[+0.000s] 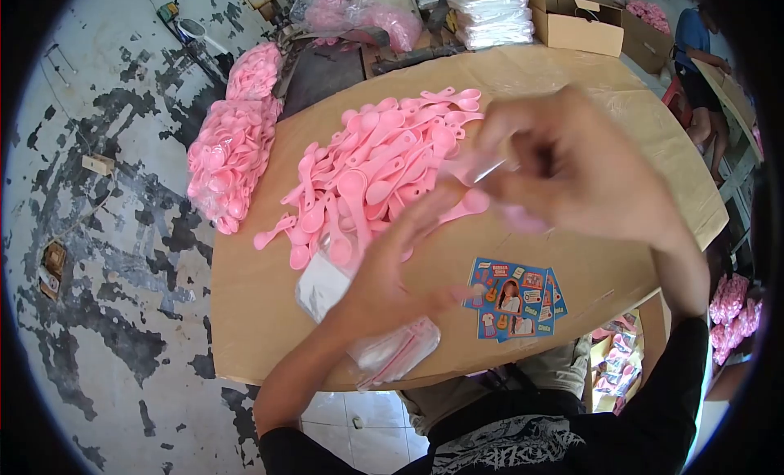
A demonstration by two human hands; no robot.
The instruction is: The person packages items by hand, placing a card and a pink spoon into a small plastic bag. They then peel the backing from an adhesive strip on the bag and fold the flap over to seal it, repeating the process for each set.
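My right hand (572, 165) is raised over the right side of the table, blurred by motion, its fingers pinched round a small clear plastic piece (488, 169) whose exact form I cannot make out. Below and left of it, my left hand (392, 271) has its fingers spread and holds nothing. Behind my left hand lies a heap of pink plastic spoons (384, 160). Clear plastic bags (322, 287) lie under my left wrist, and more bags with red lines (398, 348) rest at the near edge. Several blue printed cards (514, 302) are stacked between my forearms.
Bagged pink spoons (233, 160) hang off the table's left edge. At the back are stacked clear packets (492, 20) and a cardboard box (576, 30). Another person (696, 66) sits at the far right. An open box of packed goods (616, 361) stands by my right side.
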